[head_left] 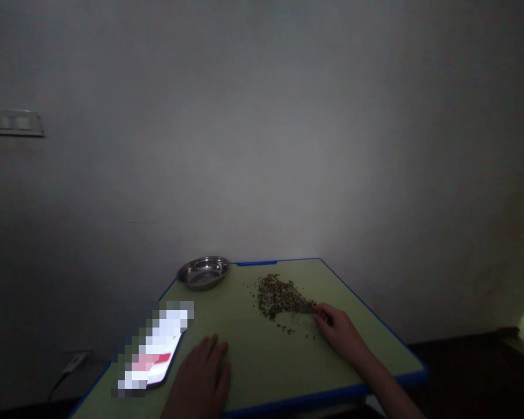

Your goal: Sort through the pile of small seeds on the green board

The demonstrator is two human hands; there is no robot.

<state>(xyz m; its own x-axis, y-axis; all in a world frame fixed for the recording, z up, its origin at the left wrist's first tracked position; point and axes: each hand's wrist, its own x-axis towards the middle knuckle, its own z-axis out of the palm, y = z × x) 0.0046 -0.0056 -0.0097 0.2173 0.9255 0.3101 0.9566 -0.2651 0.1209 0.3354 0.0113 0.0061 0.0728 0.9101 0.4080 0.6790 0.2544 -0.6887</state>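
A loose heap of small dark grains point(279, 297), perhaps seeds or beans, is spread over the pale green tabletop point(248, 355). At the heap's right edge is my right hand point(338, 329), its thumb and fingers brought together in a pinch among the grains. What lies between those fingertips is too small to make out. My left hand point(203, 372) rests palm down near the table's front edge, fingers stretched out and holding nothing. Beside it on the left lies a lit phone point(166, 343), partly blurred out.
A shallow steel bowl point(204, 273) stands at the table's back left corner. Blue edging point(367, 308) runs round the table, which is close to a grey wall point(262, 145). Several stray grains lie in front of the heap. A plug with a cable point(74, 364) is at the lower left.
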